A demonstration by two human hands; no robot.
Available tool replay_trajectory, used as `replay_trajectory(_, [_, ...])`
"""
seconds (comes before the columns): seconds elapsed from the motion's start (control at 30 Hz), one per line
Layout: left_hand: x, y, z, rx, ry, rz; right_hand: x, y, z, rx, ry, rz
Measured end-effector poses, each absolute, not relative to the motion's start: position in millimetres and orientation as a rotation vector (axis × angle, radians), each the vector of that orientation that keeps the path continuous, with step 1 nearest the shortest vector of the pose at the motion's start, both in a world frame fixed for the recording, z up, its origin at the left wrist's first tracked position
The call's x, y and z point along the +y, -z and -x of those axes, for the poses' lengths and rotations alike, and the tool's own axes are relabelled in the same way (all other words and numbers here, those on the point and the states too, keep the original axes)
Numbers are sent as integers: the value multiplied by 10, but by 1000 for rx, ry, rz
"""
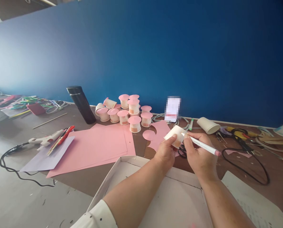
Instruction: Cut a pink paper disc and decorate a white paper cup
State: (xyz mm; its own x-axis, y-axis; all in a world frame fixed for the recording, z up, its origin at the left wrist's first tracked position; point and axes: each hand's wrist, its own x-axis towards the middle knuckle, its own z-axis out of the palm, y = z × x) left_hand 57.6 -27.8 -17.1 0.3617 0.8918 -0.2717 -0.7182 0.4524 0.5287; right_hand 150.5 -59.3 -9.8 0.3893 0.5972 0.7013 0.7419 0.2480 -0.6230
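Note:
My left hand [166, 152] is closed around a small white paper cup [176, 134], which lies tilted and bears an orange-brown patch. In my right hand [200, 155] is a white marker pen [203, 145] with a pink end, its tip at the cup's side. Behind and to the left stand several paper cups topped with pink paper discs [134, 123], with windows and doors drawn on them. A loose pink disc [149, 135] lies beside a cut pink sheet [161, 129] close to my left hand.
Beneath my forearms is a shallow white box lid [117, 167]. Pink sheets [96, 145], a glue gun [45, 139], a red cutter [64, 136] and a black flask [82, 104] are to the left. A propped phone [172, 109], plain cup [208, 125], green marker [191, 124] and black cable [260, 158] lie behind and right.

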Motion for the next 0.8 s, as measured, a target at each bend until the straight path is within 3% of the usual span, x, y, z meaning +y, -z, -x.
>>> replay_trajectory(0.8, [-270,154,-573,571,-1069,-310,-579,123,-1479,-1318,148,1431])
